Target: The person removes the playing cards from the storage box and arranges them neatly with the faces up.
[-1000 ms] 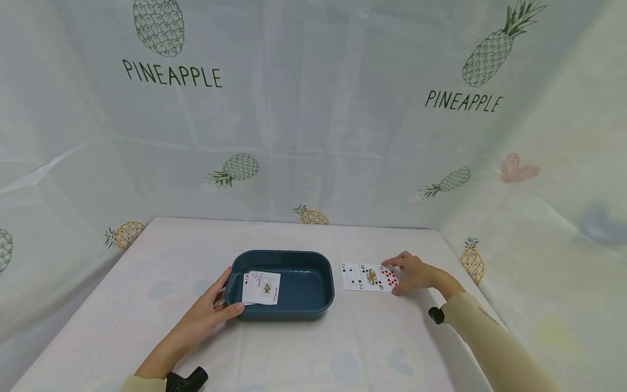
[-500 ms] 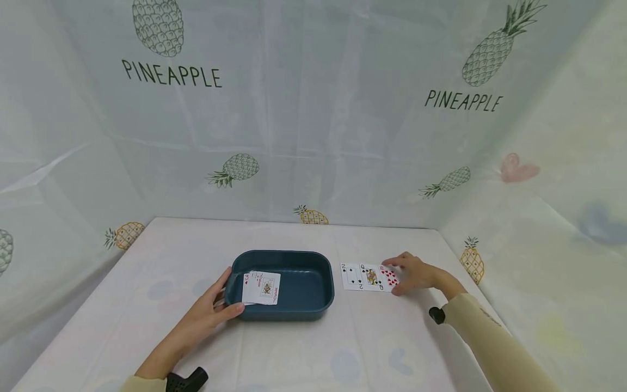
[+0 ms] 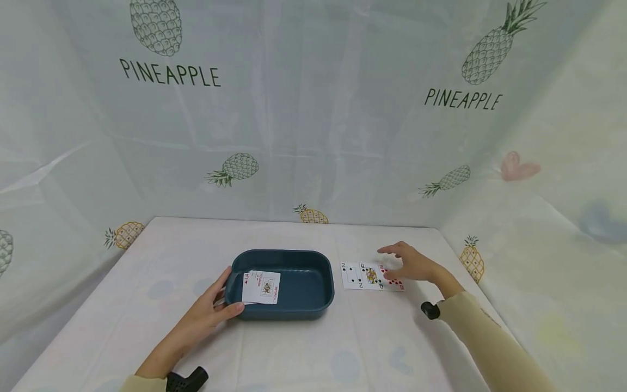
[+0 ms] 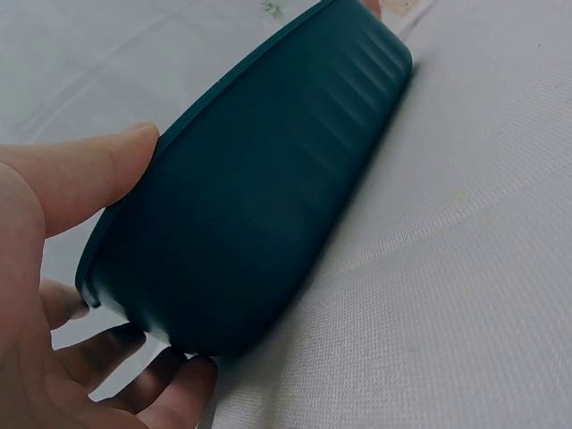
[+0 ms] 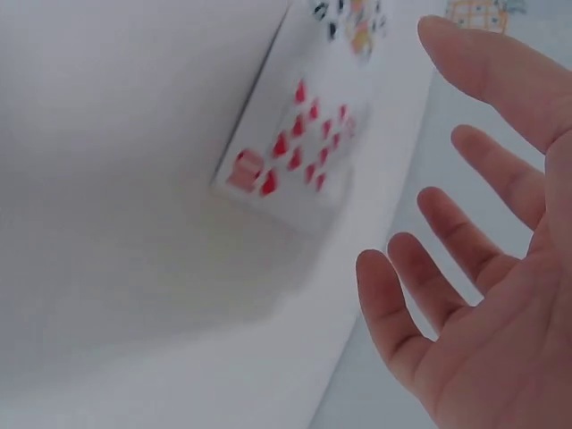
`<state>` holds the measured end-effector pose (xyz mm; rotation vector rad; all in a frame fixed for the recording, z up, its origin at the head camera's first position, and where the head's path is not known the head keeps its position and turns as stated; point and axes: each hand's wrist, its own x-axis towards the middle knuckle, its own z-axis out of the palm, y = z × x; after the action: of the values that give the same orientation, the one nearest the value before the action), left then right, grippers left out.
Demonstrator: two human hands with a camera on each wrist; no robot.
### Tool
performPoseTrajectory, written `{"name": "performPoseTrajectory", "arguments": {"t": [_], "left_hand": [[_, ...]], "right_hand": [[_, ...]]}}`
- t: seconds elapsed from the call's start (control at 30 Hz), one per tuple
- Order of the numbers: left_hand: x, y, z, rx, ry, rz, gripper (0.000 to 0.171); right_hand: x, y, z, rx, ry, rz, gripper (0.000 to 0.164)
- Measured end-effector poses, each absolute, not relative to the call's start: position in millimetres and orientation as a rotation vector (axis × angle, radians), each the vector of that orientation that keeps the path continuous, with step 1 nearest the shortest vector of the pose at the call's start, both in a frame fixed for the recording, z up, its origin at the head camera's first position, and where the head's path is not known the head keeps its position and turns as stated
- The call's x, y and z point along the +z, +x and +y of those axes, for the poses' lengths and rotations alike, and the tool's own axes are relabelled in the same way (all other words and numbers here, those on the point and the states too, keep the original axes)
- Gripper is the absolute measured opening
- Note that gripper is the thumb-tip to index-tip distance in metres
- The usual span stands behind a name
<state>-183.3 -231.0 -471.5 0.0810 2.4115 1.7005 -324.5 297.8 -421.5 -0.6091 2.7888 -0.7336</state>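
Note:
My left hand [image 3: 208, 313] grips the left end of a dark blue rectangular tray [image 3: 289, 314]. In the left wrist view its thumb lies at the rim and the fingers curl against the outer wall of the tray [image 4: 241, 197]. Inside, at the left, lies a small pile of playing cards with a joker [image 3: 267, 287] on top. To the right of the tray, a two of spades [image 3: 351, 276], a black queen [image 3: 370, 276] and a ten of hearts [image 3: 395, 285] lie face up side by side. My right hand [image 3: 413, 265] is spread above the ten, holding nothing.
A pale cloth covers the table [image 3: 289, 354]. Behind it hangs a curtain [image 3: 313, 120] printed with pineapples, and similar sheets enclose both sides. A dark wrist device [image 3: 186, 379] sits by my left sleeve, another [image 3: 430, 310] by the right.
My right hand has lifted off the ten of hearts and spread its fingers, uncovering more of that card. The left hand and tray stay in place.

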Motion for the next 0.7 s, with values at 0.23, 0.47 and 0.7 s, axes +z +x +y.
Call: {"name": "performPoseTrajectory", "arguments": {"t": [0.23, 0.47, 0.7], "left_hand": [[-472.5, -184.1, -230.8, 1.680, 0.090, 2.438, 0.104], [-474.0, -184.7, -231.8, 1.702, 0.103, 2.421, 0.103], [-472.7, -183.8, -231.4, 1.692, 0.079, 2.428, 0.103]], "right_hand": [[-408.9, -317.7, 264.9, -0.743, -0.784, 2.849, 0.063], [-395.2, -309.2, 224.6, -0.793, -0.853, 2.861, 0.064], [-390.9, -306.7, 184.4, -0.849, -0.893, 2.826, 0.067]]}}
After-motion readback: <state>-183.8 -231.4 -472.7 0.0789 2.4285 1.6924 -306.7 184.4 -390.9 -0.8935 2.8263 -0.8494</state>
